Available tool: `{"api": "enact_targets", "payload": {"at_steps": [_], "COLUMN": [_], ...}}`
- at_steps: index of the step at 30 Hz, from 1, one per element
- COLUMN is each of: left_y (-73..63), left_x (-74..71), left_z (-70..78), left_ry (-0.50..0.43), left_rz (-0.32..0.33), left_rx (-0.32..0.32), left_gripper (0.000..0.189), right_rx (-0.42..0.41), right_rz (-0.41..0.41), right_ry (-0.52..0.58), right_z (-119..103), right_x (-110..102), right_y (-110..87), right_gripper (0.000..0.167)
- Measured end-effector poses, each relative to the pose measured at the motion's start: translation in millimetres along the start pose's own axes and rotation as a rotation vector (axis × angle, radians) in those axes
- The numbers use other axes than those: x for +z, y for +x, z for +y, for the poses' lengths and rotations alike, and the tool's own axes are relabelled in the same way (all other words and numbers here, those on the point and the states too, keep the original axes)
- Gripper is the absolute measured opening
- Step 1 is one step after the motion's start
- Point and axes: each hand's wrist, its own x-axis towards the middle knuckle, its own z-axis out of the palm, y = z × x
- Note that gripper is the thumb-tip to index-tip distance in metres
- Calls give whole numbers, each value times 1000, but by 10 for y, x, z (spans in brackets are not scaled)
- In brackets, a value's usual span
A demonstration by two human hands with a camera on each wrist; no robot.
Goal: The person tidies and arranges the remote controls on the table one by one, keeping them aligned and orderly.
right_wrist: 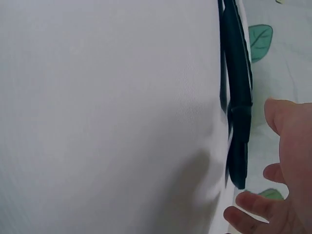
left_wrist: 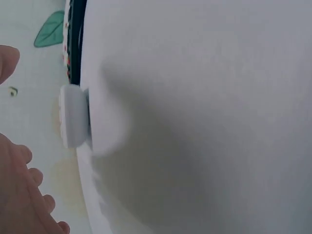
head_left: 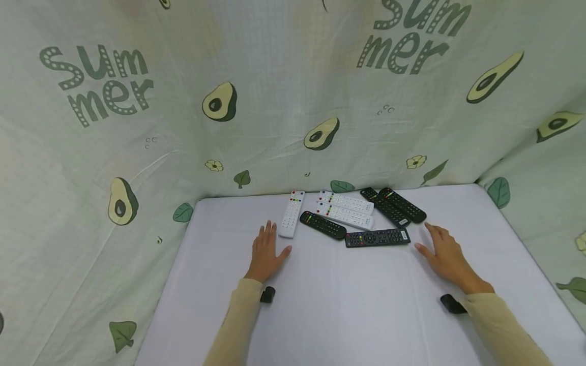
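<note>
My left hand (head_left: 265, 255) is held with fingers extended and thumb spread, just left of a white remote control (head_left: 291, 214) that lies lengthwise. The same white remote (left_wrist: 75, 117) shows end-on in the left wrist view. My right hand (head_left: 446, 255) has its fingers loosely spread, nothing in them, near the lower end of a black remote (head_left: 403, 205). Between the hands lie two white remotes (head_left: 346, 202) (head_left: 345, 215) side by side, a short black remote (head_left: 323, 225), a black remote (head_left: 377, 238) lying crosswise, and another slanted black remote (head_left: 385, 207).
All the remotes lie toward the back of a white-covered table (head_left: 339, 315). A pale curtain (head_left: 274, 61) printed with avocados and leaves hangs behind it and at both sides. A small black device (head_left: 267, 295) sits at the left wrist, another black device (head_left: 453, 304) at the right.
</note>
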Motion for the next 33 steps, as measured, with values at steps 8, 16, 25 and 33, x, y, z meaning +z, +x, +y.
{"api": "enact_targets", "payload": {"at_steps": [8,16,25,33], "left_y": [-38,-72,-109,-154], "left_x": [124,263,446,613], "left_z": [190,363,565,757], "left_ry": [-14,-31,-12,-12], "left_rz": [-10,-2,-36,-41], "left_rx": [35,101,128,180], "left_gripper": [88,85,82,78], "right_rx": [-41,-19,34,65], "right_rz": [60,23,-4,-4], "right_ry": [63,135,187,189], "right_z": [-112,-267,-381,-436], "right_x": [86,127,160,185], "right_y": [17,33,50,99], "right_gripper": [65,62,60,58]}}
